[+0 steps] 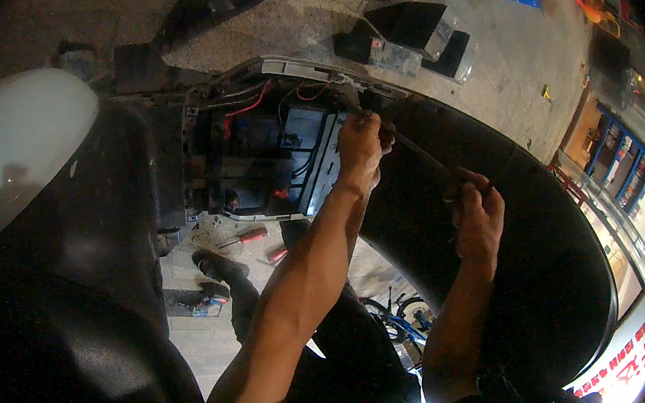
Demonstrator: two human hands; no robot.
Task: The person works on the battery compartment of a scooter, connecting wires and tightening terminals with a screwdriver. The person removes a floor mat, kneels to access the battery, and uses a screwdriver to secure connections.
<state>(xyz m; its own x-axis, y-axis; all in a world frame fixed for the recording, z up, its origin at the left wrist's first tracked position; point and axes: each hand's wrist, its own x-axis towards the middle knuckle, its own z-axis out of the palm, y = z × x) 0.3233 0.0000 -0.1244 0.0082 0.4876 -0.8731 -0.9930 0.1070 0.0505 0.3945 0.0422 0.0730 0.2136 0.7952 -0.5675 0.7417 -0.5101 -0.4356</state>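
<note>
A thin dark strip or cable point(423, 155) runs between my two hands, over a large black curved panel point(523, 257); its exact kind is hard to make out. My left hand point(362, 146) is closed around the upper-left end, at the rim of an open vehicle compartment point(298, 66). Lower and to the right, my right hand point(479, 218) has its fingers closed on the other end. Inside the compartment lie dark battery-like blocks point(250, 134), a grey-blue bar point(324, 165) and a red wire point(250, 105). My left fingers hide the nearest corner of the compartment.
A white rounded body panel point(26, 149) is at the left. Red-handled screwdrivers point(250, 236) lie on the floor beside a small tray point(196, 301). Dark boxes point(410, 25) and a black cover point(217, 1) stand beyond. A blue bicycle point(409, 320) shows below; a display case point(618, 153) is at right.
</note>
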